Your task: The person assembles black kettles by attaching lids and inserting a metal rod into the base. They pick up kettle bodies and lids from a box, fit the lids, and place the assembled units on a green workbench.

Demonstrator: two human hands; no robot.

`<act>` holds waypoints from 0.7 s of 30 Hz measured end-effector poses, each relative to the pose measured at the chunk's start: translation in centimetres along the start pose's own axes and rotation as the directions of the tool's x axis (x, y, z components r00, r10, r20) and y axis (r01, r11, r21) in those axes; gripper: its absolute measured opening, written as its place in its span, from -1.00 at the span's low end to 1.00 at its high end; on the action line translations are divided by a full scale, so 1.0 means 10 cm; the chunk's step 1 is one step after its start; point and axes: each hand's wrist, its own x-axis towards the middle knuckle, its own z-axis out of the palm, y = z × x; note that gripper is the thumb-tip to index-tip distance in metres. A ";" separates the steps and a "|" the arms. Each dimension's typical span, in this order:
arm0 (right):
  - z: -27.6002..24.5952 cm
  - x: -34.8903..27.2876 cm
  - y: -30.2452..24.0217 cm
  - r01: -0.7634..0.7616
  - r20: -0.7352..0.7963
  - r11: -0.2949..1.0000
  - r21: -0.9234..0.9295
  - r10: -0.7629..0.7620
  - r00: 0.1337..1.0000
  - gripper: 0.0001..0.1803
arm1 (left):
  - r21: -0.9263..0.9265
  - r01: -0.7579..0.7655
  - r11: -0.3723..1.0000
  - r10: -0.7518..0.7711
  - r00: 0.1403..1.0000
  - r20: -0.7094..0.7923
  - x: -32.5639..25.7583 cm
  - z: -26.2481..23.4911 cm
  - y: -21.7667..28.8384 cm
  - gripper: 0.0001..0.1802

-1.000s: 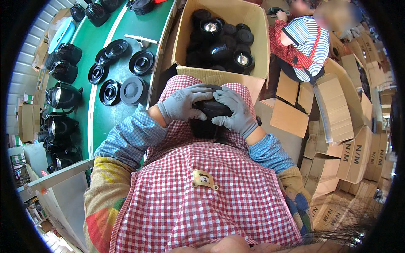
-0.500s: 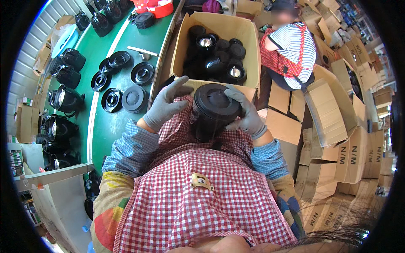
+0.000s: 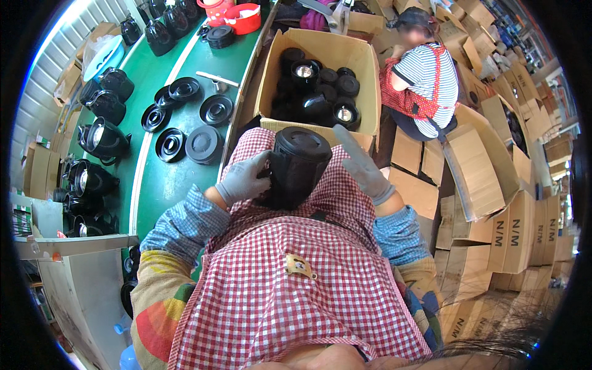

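Two gloved hands work at the centre of the frame, above a red-and-white checked apron that fills the lower middle. Along the left side runs a green work table, strewn with black round lids and, at its far left edge, several black jug bodies. At the upper centre stands an open cardboard carton, packed with more black jugs whose mouths face up. To the upper right a second person in a striped top and red apron sits among flat brown boxes, which pile down the right side. Up at the top edge sits a red basin.

Just below the carton, resting on the apron at the lap, stands a black jug, upright and slightly tilted, its lid on top. The left hand wraps its fingers around the jug's left side, holding it. The right hand is off the jug, just beside its right edge, fingers spread wide and pointing up toward the carton, holding nothing. A small yellowish tag is pinned on the apron's bib.
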 end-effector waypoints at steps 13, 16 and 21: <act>0.04 0.05 0.41 0.013 0.281 0.960 -0.279 0.069 0.957 -0.11 | -0.116 -0.090 0.989 0.070 0.984 -0.164 0.64 -0.01 0.00 -0.64; -0.13 0.31 0.42 0.159 0.387 0.928 -0.338 -0.017 0.922 0.07 | -0.315 0.121 0.941 -0.022 0.953 0.301 1.40 -0.07 -0.14 -0.63; -0.41 0.74 0.62 0.525 0.550 0.717 -0.459 -0.235 0.801 0.18 | -0.422 -0.005 0.906 0.240 0.828 0.506 1.76 0.46 -0.19 -0.62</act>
